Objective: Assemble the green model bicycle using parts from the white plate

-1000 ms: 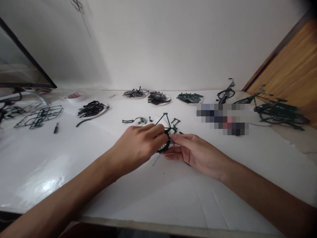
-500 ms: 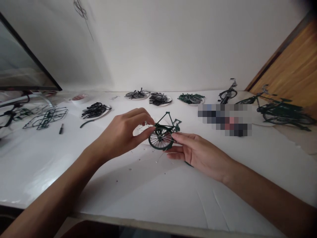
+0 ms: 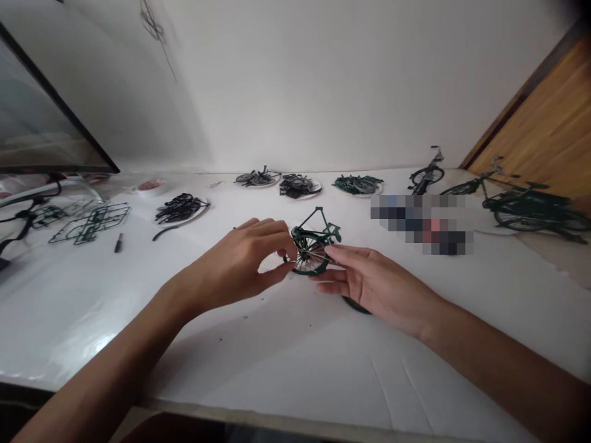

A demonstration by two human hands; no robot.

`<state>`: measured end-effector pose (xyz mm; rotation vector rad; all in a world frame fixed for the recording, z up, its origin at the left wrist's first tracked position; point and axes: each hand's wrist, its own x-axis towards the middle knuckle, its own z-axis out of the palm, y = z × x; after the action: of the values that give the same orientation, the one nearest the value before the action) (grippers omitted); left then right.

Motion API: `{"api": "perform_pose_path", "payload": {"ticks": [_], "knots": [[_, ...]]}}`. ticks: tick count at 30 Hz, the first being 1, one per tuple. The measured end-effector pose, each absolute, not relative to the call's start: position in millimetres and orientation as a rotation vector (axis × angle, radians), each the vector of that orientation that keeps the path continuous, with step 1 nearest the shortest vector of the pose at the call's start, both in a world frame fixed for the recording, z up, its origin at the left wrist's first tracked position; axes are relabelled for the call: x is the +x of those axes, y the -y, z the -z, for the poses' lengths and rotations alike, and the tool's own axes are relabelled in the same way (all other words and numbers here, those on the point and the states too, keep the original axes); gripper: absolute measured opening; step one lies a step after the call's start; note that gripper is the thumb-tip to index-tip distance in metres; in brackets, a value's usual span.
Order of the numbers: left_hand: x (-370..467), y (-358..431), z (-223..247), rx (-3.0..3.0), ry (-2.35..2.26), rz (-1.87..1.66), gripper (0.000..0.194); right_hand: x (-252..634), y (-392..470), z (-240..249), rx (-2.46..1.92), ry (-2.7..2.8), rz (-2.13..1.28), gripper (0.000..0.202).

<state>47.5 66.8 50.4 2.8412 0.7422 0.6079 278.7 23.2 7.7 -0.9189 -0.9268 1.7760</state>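
Looking light and fragile from here, that wheel (image 3: 305,248) wants a rim hold; left hand (image 3: 233,263) and right hand (image 3: 376,284) pinch it

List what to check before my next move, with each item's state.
1. Right hand supports the bike: ok, thumb and fingers are at its side.
2. Left hand is at the wheel: ok, at its left edge.
3. Left fingertips grip a part firmly: cannot tell, too small.
4. Wheel is fixed to the bike: cannot tell.
5. Screwdriver is close to the hands: not ok, it lies off to the left.
6. Table in front is free of specks: not ok, several lie there.
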Motion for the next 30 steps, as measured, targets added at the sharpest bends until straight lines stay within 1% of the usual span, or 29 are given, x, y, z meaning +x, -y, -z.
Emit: {"api": "perform_pose_path", "payload": {"ticks": [3,11,14,30], "knots": [[46.7,-72.2,-45.9,2.888,-0.782,-0.715,0.003,279.3,-23.5,-6.5,-0.908,0.935,-1.788,0.021],[52.9,-71.0,-42.3,3.163,-0.755,-0.846,0.017,277.8,-24.0,-7.4,-0.909,0.929,-1.793,0.021],[54.0,-71.3,-41.4,3.151,-0.770,-0.839,0.020,277.7,-23.5,-7.1,-0.904,0.936,-1.802,0.021],[51.2,-66.9,-40.6,3.313,-0.708,-0.726,0.019,278.2,-22.8,-6.8,-0.889,0.954,-1.805,0.021]]}}
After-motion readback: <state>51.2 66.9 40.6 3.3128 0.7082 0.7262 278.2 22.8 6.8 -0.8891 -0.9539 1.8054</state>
